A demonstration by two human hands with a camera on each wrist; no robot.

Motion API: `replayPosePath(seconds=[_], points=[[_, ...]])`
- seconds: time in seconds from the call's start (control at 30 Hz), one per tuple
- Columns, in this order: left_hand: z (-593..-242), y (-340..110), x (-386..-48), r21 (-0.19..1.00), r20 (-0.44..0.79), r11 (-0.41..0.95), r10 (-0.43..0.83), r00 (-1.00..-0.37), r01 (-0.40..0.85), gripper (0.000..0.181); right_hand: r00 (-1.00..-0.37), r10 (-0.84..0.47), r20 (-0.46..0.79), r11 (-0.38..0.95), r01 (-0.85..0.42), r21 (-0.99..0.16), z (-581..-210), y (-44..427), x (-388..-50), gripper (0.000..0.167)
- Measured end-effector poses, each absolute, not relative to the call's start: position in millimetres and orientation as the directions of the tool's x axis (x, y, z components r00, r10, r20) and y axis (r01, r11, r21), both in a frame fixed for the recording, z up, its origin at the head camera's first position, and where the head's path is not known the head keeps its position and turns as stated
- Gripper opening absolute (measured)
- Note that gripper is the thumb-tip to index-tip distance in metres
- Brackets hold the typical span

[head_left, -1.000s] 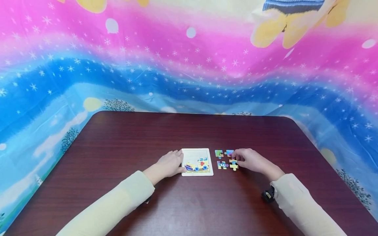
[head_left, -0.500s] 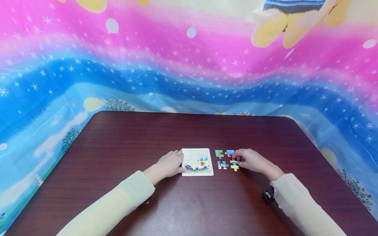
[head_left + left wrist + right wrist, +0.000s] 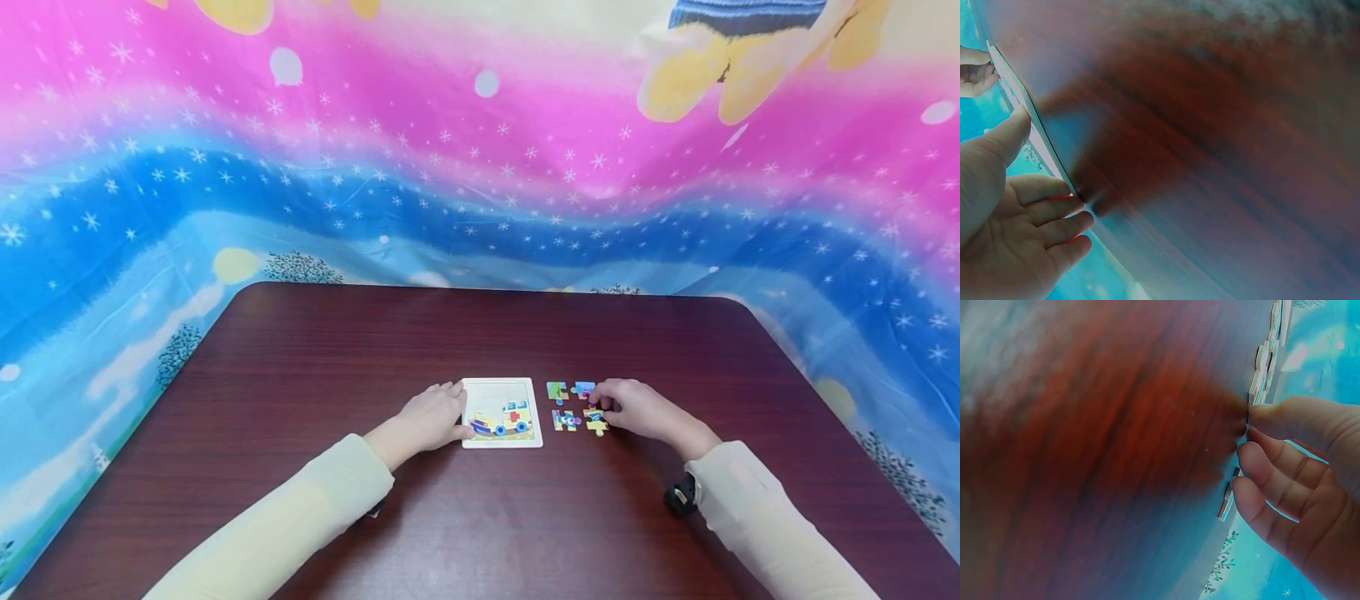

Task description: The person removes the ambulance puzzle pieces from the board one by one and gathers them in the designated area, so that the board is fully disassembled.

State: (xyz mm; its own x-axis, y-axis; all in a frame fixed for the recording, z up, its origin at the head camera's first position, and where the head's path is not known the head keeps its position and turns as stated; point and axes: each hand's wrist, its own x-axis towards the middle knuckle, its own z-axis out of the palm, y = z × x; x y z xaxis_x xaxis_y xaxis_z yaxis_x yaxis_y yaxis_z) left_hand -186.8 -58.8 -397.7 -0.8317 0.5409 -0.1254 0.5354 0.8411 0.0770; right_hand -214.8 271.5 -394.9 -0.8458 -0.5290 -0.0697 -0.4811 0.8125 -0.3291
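Observation:
My left hand (image 3: 431, 417) rests against the left edge of a white-rimmed puzzle board (image 3: 501, 443), its thumb over the near left corner. A yellow truck picture shows in the board's lower part; its upper part is pale. To the right lie loose jigsaw pieces: a green one (image 3: 557, 390), a blue-pink one (image 3: 582, 388), one with blue and white (image 3: 563, 420) and a yellow one (image 3: 597, 423). Over the two right-hand pieces, my right hand (image 3: 637, 408) touches them with bent fingertips. In the right wrist view, the thumb (image 3: 1279, 417) meets a piece's edge; the index fingertip is mostly hidden.
A dark red-brown wooden table (image 3: 360, 333) bears the board and pieces. Behind it hangs a pink and blue cloth (image 3: 480, 200) with snowflakes, reaching around both sides. A black wrist device (image 3: 681, 496) sits under the right sleeve.
The yellow piece and the blue-pink piece have shifted very slightly right under my right fingertips. My left hand and the board stay where they were.

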Motion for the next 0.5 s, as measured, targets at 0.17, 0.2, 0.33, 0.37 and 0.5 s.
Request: replayPosePath(seconds=[0.17,0.2,0.33,0.37,0.5], points=[[-398.0,-58.9,-186.9,0.075,-0.123,0.840,0.542,-0.831,0.537,0.066,-0.846,-0.529,-0.071,0.812,-0.480,-0.333,-393.7,271.0,-214.6,0.018],[-398.2,-58.9,-186.9,0.075,-0.122,0.840,0.542,-0.831,0.537,0.066,-0.845,-0.530,-0.070,0.811,-0.481,-0.332,-393.1,270.5,-214.5,0.018],[-398.9,-59.1,-186.9,0.078,-0.116,0.840,0.543,-0.832,0.537,0.065,-0.843,-0.535,-0.047,0.805,-0.493,-0.330,-388.9,265.5,-214.7,0.017],[-399.0,-59.2,-186.9,0.080,-0.114,0.840,0.543,-0.832,0.537,0.065,-0.844,-0.535,-0.037,0.804,-0.495,-0.329,-387.5,263.4,-215.2,0.017],[-399.2,-59.4,-186.9,0.083,-0.107,0.839,0.545,-0.832,0.538,0.065,-0.846,-0.534,-0.015,0.796,-0.496,-0.347,-380.6,252.9,-217.2,0.019]])
